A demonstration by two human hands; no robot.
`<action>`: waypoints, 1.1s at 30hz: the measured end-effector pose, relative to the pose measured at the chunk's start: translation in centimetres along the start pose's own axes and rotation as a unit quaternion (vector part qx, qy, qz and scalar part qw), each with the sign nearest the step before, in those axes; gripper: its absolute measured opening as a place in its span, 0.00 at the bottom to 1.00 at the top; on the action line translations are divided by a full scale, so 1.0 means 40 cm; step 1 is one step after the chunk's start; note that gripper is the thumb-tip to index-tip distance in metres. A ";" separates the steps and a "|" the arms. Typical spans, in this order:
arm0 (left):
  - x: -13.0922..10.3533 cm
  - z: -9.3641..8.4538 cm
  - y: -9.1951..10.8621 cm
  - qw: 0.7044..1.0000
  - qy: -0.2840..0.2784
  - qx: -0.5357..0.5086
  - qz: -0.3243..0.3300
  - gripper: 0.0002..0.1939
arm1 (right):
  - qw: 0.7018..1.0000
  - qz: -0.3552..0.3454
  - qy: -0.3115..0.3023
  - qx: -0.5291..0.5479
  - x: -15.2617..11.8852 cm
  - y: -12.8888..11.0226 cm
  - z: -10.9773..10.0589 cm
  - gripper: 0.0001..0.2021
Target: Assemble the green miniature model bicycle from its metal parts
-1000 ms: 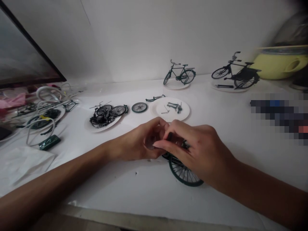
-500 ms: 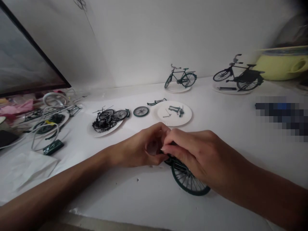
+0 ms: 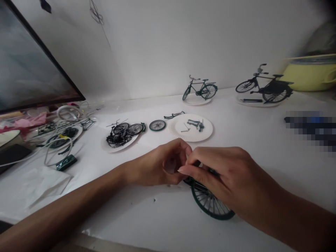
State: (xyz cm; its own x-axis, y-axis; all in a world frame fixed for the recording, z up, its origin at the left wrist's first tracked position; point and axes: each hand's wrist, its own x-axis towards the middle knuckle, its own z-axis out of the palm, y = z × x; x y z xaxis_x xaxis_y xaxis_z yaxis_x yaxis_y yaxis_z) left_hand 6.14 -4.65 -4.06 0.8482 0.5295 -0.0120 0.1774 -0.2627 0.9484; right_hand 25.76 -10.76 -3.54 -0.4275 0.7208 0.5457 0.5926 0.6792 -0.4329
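Model bicycle, green-tyred, sits at the white tabletop's near middle, left hand and right hand both gripping it. From the left: black-edged screen, crumpled white sheet, pale wall behind, scalloped paper plate, yellow pot far right.

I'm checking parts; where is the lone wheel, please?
In the head view, the lone wheel lies left of centre, between a heaped plate and a sparser plate.

Hands before plate; bicycles behind
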 end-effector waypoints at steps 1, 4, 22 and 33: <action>-0.001 0.000 0.000 1.000 -0.001 0.003 0.001 0.15 | 1.000 0.001 0.007 -0.005 0.000 0.000 0.003 0.16; -0.002 0.004 0.001 1.000 0.010 0.017 0.010 0.16 | 0.999 0.010 0.024 -0.022 0.003 0.001 0.016 0.18; -0.011 0.004 0.007 0.999 0.026 0.026 0.019 0.14 | 0.999 -0.005 0.033 -0.021 0.011 0.021 -0.055 0.11; -0.002 -0.062 -0.017 0.987 0.092 -0.130 -0.008 0.10 | 0.998 0.033 0.040 -0.034 0.016 0.051 -0.127 0.13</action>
State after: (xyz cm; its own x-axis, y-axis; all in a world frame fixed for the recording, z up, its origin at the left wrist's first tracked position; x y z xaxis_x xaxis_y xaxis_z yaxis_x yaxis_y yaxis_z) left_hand 4.69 -2.51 -3.92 0.7373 0.6755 0.0073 0.0358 -0.0498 0.9981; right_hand 30.18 -9.61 -0.44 -0.3319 0.7479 0.5749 0.6639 0.6182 -0.4209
